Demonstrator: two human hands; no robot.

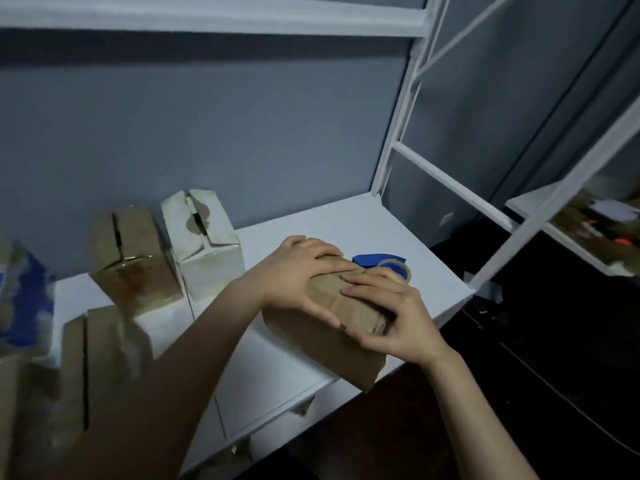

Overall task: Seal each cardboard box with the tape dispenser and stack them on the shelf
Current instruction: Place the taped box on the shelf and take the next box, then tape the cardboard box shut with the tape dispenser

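Note:
A brown cardboard box lies on the white shelf board, one corner past the front edge. My left hand presses flat on its top flaps. My right hand grips the box's right end, fingers over the flaps and thumb on the side. A blue tape dispenser with a roll of tape lies on the shelf just behind the box, partly hidden by my right hand.
Further left on the shelf stand a white box and a brown box, both with unsealed top seams. Nearer me are another brown box and a blue-and-white package. White shelf posts rise at right.

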